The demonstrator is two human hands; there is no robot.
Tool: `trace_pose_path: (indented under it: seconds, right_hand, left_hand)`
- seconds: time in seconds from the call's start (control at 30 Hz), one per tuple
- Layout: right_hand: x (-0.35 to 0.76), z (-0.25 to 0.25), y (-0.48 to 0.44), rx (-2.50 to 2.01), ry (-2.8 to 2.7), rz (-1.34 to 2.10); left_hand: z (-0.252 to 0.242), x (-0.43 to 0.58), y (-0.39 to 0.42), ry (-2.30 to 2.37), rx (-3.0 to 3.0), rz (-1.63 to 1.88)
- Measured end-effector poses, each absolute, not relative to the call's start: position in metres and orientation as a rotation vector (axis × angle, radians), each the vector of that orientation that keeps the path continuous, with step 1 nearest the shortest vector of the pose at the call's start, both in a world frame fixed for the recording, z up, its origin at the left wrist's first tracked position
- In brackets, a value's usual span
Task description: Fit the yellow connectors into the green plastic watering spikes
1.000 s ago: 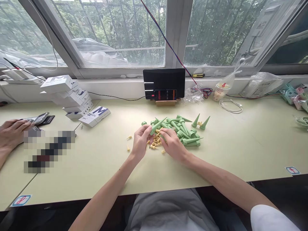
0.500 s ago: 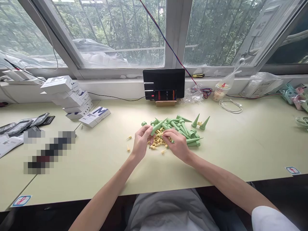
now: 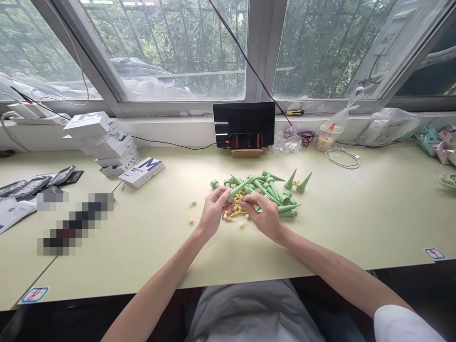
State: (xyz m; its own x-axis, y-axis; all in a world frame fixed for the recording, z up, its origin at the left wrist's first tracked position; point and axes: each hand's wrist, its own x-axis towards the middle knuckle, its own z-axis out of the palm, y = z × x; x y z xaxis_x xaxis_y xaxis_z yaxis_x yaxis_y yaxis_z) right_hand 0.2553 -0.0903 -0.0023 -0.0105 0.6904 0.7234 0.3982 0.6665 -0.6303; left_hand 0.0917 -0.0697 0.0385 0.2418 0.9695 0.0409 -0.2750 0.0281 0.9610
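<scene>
The left hand (image 3: 213, 211) has its grip closed on a green spike (image 3: 239, 189) by the wide end, with the tip slanting up toward the far right. This spike is above the counter (image 3: 153, 256), in front of the left part of a heap of green spikes (image 3: 272, 187). The right hand (image 3: 265, 216) is just to the right, its grip narrow, thumb and forefinger close together; I cannot tell whether anything small is pinched there.

Between and below the two hands lies a cluster of small yellow pieces (image 3: 242, 210). Two loose yellow pieces (image 3: 191, 219) lie apart to the left of the left hand. The heap spreads to the far side and right of the right hand, most spikes on their sides and overlapping. At its right end two upright spikes (image 3: 304, 183) stand point up, with a few yellow bits (image 3: 296, 183) between them.

Beyond the heap, a phone (image 3: 245, 141) leans against a dark panel (image 3: 244, 118). To the far left are a stack of white boxes (image 3: 107, 142) and, just beside it, a single white box (image 3: 142, 172). To the far right stands a bagged cup (image 3: 327, 136), with a coiled white cable (image 3: 342, 158) on its near side.
</scene>
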Motion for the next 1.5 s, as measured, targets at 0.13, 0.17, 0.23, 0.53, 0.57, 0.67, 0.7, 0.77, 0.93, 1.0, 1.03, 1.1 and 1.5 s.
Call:
trace_pose_path:
  seconds: [0.13,0.17,0.23,0.53,0.57,0.67,0.7,0.77,0.93,1.0,1.03,1.1,1.5]
  right_hand:
    - [0.255,-0.002,-0.091,-0.834,-1.62,0.253]
    - [0.255,-0.001,-0.092,-0.818,-1.616,0.24]
    - [0.255,0.002,-0.093,-0.786,-1.607,0.216]
    - [0.255,0.007,-0.097,-0.712,-1.658,0.184]
    - [0.255,0.006,-0.097,-0.715,-1.673,0.183]
    - [0.255,0.005,-0.098,-0.732,-1.703,0.185]
    - [0.255,0.005,-0.098,-0.737,-1.709,0.189]
    - [0.255,0.005,-0.098,-0.746,-1.716,0.2]
    - [0.255,0.006,-0.097,-0.745,-1.716,0.224]
    - [0.255,0.006,-0.097,-0.737,-1.712,0.229]
    - [0.255,0.006,-0.097,-0.737,-1.711,0.228]
    - [0.255,0.006,-0.097,-0.748,-1.707,0.217]
    - [0.256,0.006,-0.097,-0.864,-1.575,0.237]
  left_hand:
    - [0.039,0.091,-0.069,0.789,1.079,1.135]
    - [0.039,0.091,-0.069,0.789,1.073,1.132]
    - [0.04,0.091,-0.069,0.788,1.062,1.123]
    - [0.043,0.094,-0.072,0.727,1.012,1.011]
    - [0.043,0.094,-0.072,0.72,1.015,0.996]
    - [0.043,0.094,-0.073,0.702,1.03,0.97]
    - [0.042,0.094,-0.073,0.696,1.037,0.965]
    - [0.042,0.093,-0.073,0.69,1.047,0.954]
    - [0.043,0.093,-0.073,0.681,1.045,0.94]
    - [0.043,0.093,-0.074,0.669,1.04,0.934]
    - [0.043,0.093,-0.074,0.662,1.038,0.931]
    - [0.043,0.094,-0.074,0.653,1.033,0.929]
    - [0.038,0.093,-0.07,0.678,1.005,1.009]
